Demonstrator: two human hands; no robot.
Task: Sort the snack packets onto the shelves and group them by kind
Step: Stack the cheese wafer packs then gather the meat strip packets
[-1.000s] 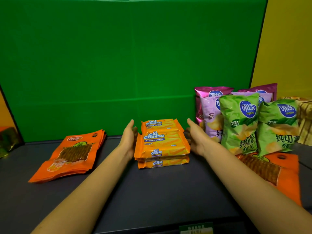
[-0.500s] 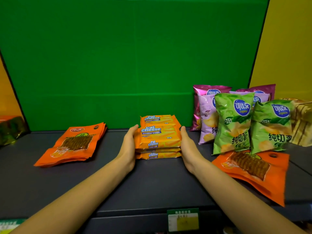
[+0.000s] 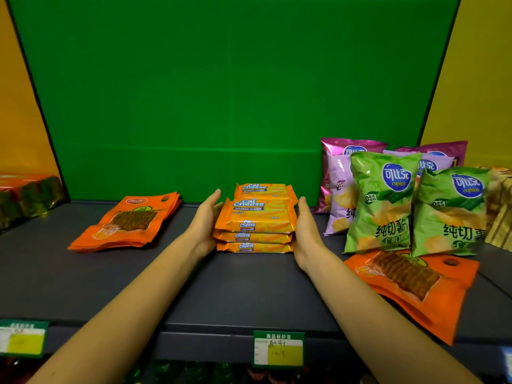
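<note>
A stack of orange Cal Cheese wafer packets (image 3: 256,217) lies in the middle of the dark shelf (image 3: 235,289). My left hand (image 3: 205,221) presses flat against its left side and my right hand (image 3: 306,231) against its right side, so the stack is held between both palms. A pile of orange spicy-strip pouches (image 3: 127,221) lies at the left. Two green chip bags (image 3: 381,200) stand at the right in front of the purple chip bags (image 3: 336,189). One more orange pouch (image 3: 410,284) lies flat at the front right.
A green back panel (image 3: 221,92) closes the shelf behind. Striped brown packets (image 3: 500,209) stand at the far right and red-green packets (image 3: 25,195) at the far left. Price tags (image 3: 278,347) hang on the shelf's front edge.
Both hands closed in from beside the wafer stack and now press on its two sides. The view has pulled back, so the shelf's front edge and tags show.
</note>
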